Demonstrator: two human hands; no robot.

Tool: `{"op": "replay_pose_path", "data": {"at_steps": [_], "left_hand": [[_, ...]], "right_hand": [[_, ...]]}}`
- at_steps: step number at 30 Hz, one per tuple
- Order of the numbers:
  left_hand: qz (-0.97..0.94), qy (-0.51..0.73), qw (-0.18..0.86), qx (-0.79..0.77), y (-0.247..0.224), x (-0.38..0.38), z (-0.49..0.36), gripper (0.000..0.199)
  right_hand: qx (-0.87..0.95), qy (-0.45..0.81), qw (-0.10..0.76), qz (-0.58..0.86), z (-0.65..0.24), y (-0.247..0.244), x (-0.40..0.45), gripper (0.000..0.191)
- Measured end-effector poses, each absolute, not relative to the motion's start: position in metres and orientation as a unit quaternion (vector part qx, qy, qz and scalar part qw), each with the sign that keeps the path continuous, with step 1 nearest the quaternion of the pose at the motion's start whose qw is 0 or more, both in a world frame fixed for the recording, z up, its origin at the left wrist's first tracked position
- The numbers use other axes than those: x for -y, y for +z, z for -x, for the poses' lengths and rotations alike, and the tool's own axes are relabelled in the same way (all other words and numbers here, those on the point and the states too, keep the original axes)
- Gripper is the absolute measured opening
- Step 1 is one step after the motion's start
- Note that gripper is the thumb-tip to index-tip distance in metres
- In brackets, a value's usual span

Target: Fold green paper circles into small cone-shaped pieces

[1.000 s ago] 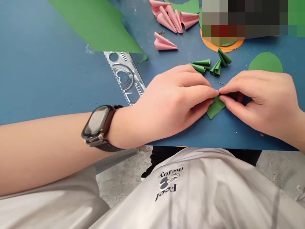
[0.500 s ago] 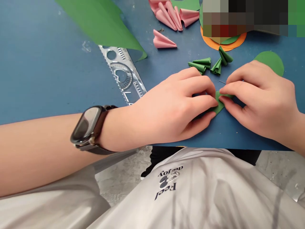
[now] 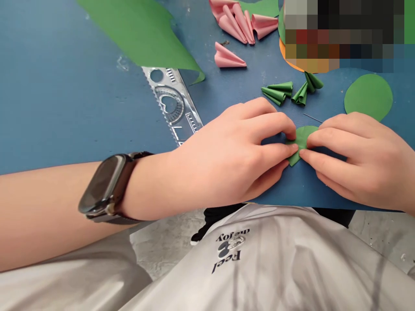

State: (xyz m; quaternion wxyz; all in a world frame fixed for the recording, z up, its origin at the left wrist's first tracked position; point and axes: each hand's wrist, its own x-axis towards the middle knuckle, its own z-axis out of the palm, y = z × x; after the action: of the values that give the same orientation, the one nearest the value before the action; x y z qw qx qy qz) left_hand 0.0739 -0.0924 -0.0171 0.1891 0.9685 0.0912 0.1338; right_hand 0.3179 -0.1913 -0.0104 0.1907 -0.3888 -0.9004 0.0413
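Observation:
Near the table's front edge lies a small piece of green paper (image 3: pixel 302 137), with both hands on it. My left hand (image 3: pixel 246 151), a dark watch on its wrist, holds the paper's left side under bent fingers. From the right, my right hand (image 3: pixel 356 160) grips the other side, thumb and fingertips close together. A thin metal needle (image 3: pixel 312 117) lies just beyond the paper, by the right fingers. Small rolled green paper cones (image 3: pixel 278 92) rest farther off, in two clusters. A green paper disc (image 3: pixel 368 97) lies behind the right hand.
Pink paper cones (image 3: pixel 231 58) lie at the back middle. A large green sheet (image 3: pixel 136 34) covers part of a clear stencil ruler (image 3: pixel 170 103) on the left. Orange paper (image 3: pixel 288 60) shows at the back right beside a blurred-out area. The blue table (image 3: pixel 48 99) ends just before my lap.
My right hand has moved down and a little closer to me, uncovering more of the green disc and the needle. More of the held green paper shows between the hands.

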Motion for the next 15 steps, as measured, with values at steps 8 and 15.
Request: {"op": "replay_pose_path", "data": {"at_steps": [8,15], "left_hand": [[-0.973,0.130,0.165,-0.091,-0.0188,0.0940,-0.0726,0.020],[-0.976,0.133,0.149,-0.090,-0.0194,0.0951,-0.0711,0.018]], "right_hand": [[0.928,-0.006,0.136,0.347,-0.3151,-0.0084,0.1938,0.019],[0.943,0.042,0.137,0.301,-0.3117,-0.0071,0.1958,0.037]]}}
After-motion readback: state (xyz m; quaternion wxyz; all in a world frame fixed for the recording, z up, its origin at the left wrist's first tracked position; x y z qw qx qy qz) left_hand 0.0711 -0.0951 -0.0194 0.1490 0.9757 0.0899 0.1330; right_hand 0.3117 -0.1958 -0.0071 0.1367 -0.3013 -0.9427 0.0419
